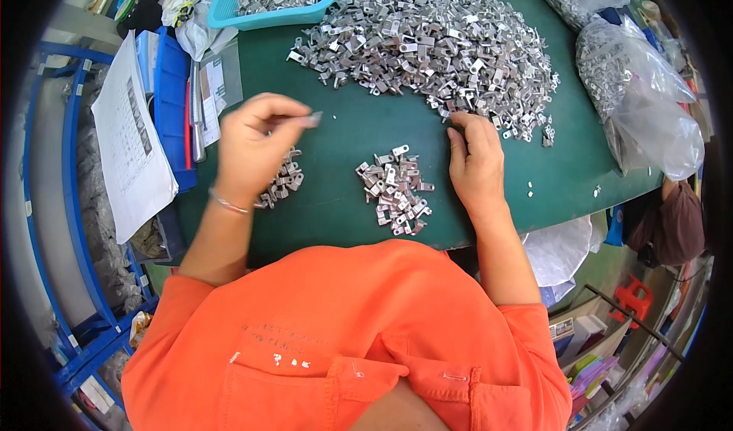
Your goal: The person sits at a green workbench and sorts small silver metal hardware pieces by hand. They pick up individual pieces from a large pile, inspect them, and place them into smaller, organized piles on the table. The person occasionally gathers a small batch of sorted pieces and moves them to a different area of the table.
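- My left hand [254,142] is pinched closed, thumb against forefinger, on one small metal piece [316,119] above the table [332,202]; it blurs a little.
- My right hand [479,154] is half curled at the near edge of the big heap [450,41]; I cannot tell whether it has hold of anything.
- A small pile [395,190] lies between my forearms, and a left pile [285,182] sits partly hidden behind my left wrist.
- Each bent, holed piece looks light, stiff and hardly fragile; its smooth faces may slip.
- I'd pinch the flat faces, picking from the heap's edge, since overlapping pieces could snag.
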